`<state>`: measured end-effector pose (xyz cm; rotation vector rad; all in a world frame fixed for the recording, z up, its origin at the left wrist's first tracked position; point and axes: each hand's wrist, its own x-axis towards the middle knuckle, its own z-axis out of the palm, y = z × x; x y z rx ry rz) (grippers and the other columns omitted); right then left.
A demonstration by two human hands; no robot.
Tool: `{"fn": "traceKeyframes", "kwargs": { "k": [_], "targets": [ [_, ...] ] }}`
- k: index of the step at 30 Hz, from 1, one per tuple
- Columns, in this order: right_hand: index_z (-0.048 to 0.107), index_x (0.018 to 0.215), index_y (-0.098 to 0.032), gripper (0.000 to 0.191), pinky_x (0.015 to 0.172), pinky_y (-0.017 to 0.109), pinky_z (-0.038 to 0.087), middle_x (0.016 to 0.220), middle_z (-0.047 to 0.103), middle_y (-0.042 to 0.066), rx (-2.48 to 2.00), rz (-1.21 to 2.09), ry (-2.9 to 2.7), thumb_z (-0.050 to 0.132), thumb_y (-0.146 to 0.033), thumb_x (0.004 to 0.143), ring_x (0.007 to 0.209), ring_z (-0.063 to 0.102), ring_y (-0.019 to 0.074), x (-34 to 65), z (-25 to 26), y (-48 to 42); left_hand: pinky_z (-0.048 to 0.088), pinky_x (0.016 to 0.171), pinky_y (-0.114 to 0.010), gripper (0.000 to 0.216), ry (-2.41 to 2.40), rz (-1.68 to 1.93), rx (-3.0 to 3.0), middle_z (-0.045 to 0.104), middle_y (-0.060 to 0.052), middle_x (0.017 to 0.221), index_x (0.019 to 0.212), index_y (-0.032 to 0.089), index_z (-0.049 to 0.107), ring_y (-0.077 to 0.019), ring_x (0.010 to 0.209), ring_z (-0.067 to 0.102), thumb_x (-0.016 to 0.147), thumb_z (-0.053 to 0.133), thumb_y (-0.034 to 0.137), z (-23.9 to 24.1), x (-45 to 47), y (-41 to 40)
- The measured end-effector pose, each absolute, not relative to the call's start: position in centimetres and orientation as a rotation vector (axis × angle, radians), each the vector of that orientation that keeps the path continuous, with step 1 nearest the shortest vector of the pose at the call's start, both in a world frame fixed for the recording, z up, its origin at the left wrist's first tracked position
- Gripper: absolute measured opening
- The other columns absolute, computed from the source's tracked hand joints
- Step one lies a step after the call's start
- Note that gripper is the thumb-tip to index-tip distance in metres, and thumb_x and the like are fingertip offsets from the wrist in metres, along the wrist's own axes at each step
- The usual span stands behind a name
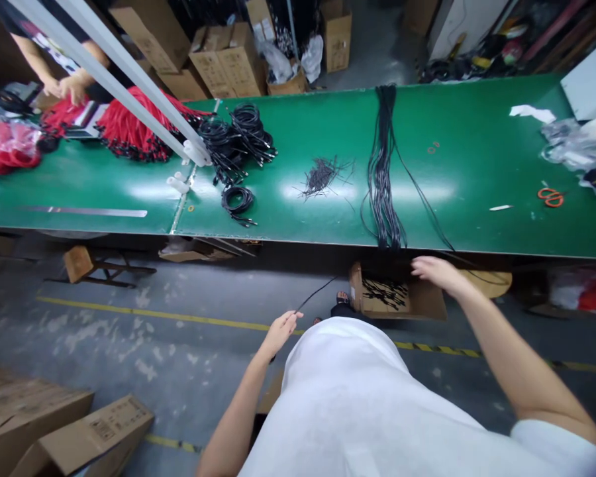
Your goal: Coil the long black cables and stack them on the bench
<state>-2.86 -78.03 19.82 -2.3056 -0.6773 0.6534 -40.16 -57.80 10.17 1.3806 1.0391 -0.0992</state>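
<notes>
My left hand [281,331] hangs below the table edge, its fingers pinched on the end of a thin black cable [318,291] that runs up toward the table. My right hand [434,270] reaches to the table's front edge, fingers curled, just below a long bundle of black cables [383,172] that lies across the green table [477,185] and hangs over its edge. What the right fingers hold, if anything, is hidden. An open cardboard box [392,295] with black cable pieces sits under the table by that hand.
Coiled black cables [236,142], a small coil [238,199], a pile of short black ties [320,175], orange scissors [551,197] and plastic bags [581,142] lie on the table. Another person's hands [67,86] work at red cables [129,126] at far left. Cardboard boxes [79,434] stand on the floor.
</notes>
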Motion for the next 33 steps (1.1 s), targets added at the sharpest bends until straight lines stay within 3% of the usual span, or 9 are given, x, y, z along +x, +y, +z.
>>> {"fn": "traceKeyframes", "kwargs": {
  "k": [3, 6, 11, 15, 18, 21, 24, 27, 33],
  "targets": [
    [0.068, 0.113, -0.021, 0.034, 0.096, 0.037, 0.051, 0.11, 0.07, 0.01, -1.98, 0.9, -1.14, 0.068, -0.037, 0.084, 0.106, 0.064, 0.0232, -8.7, 18.0, -73.6, 0.015, 0.042, -0.018, 0.054, 0.728, -0.117, 1.137, 0.035, 0.009, 0.054, 0.106, 0.01, 0.069, -0.0039, 0.045, 0.022, 0.083, 0.066, 0.059, 15.2, -37.5, -58.5],
    [0.067, 0.112, -0.018, 0.037, 0.083, 0.032, 0.053, 0.092, 0.071, 0.007, -1.504, 1.232, -1.527, 0.049, -0.046, 0.094, 0.086, 0.066, 0.0178, -12.7, 17.0, -71.0, 0.014, 0.035, -0.016, 0.037, 0.517, 0.047, 0.793, 0.028, 0.011, 0.05, 0.103, 0.01, 0.069, -0.0023, 0.04, 0.013, 0.089, 0.066, 0.045, 19.6, -37.9, -57.2],
    [0.063, 0.088, -0.017, 0.042, 0.068, 0.028, 0.049, 0.079, 0.067, 0.006, -1.992, 1.004, -1.256, 0.03, -0.042, 0.098, 0.069, 0.061, 0.0166, -8.7, 14.9, -74.3, 0.019, 0.03, -0.008, 0.032, 0.412, 0.771, 0.379, 0.038, 0.011, 0.051, 0.121, 0.013, 0.06, -0.0027, 0.035, 0.019, 0.104, 0.04, 0.03, 22.4, -42.5, -51.3],
    [0.063, 0.077, -0.02, 0.036, 0.07, 0.03, 0.045, 0.081, 0.07, 0.008, -1.994, 1.065, -1.621, 0.04, -0.04, 0.095, 0.076, 0.063, 0.0206, -8.5, 16.4, -76.1, 0.028, 0.034, -0.008, 0.026, 0.763, 0.558, 0.673, 0.052, 0.008, 0.057, 0.119, 0.012, 0.063, -0.0009, 0.036, 0.032, 0.098, 0.053, 0.023, 21.4, -40.8, -52.5],
    [0.068, 0.086, -0.021, 0.038, 0.069, 0.027, 0.042, 0.085, 0.072, 0.007, -1.703, 1.11, -2.049, 0.038, -0.04, 0.098, 0.077, 0.065, 0.0186, -11.4, 19.8, -73.8, 0.055, 0.066, -0.019, 0.031, 0.843, 0.242, 1.007, 0.071, -0.002, 0.08, 0.109, 0.011, 0.07, -0.0068, 0.063, 0.063, 0.086, 0.071, 0.031, 20.1, -36.7, -56.7],
    [0.07, 0.089, -0.02, 0.038, 0.067, 0.027, 0.04, 0.087, 0.073, 0.006, -1.714, 0.956, -1.994, 0.039, -0.04, 0.097, 0.077, 0.064, 0.0177, -12.8, 22.5, -70.4, 0.053, 0.089, -0.03, 0.036, 0.662, 0.032, 1.039, 0.075, -0.01, 0.094, 0.105, 0.01, 0.072, -0.0163, 0.089, 0.07, 0.083, 0.074, 0.039, 19.3, -33.9, -59.7],
    [0.07, 0.089, -0.021, 0.035, 0.066, 0.027, 0.039, 0.083, 0.072, 0.004, -1.765, 0.938, -1.857, 0.046, -0.045, 0.094, 0.073, 0.063, 0.0168, -12.2, 23.0, -67.8, 0.053, 0.07, -0.025, 0.038, 0.571, -0.033, 0.883, 0.068, -0.004, 0.073, 0.105, 0.009, 0.071, -0.0108, 0.064, 0.063, 0.086, 0.071, 0.042, 19.9, -33.4, -60.6],
    [0.07, 0.086, -0.021, 0.035, 0.071, 0.027, 0.042, 0.081, 0.072, 0.002, -1.74, 0.987, -1.698, 0.05, -0.049, 0.09, 0.075, 0.063, 0.0169, -10.5, 21.7, -66.4, 0.031, 0.04, -0.014, 0.028, 0.614, -0.016, 0.689, 0.043, 0.007, 0.056, 0.1, 0.009, 0.07, -0.0014, 0.039, 0.032, 0.093, 0.063, 0.034, 21.0, -33.9, -59.5],
    [0.07, 0.092, -0.02, 0.037, 0.087, 0.031, 0.046, 0.103, 0.074, 0.007, -1.949, 0.879, -1.442, 0.042, -0.046, 0.094, 0.099, 0.066, 0.0214, -3.9, 14.8, -68.2, 0.017, 0.032, -0.014, 0.036, 0.813, 0.429, 0.469, 0.029, 0.007, 0.056, 0.11, 0.015, 0.068, -0.0039, 0.037, 0.021, 0.104, 0.037, 0.032, 23.3, -37.0, -55.7]
  ]
}}
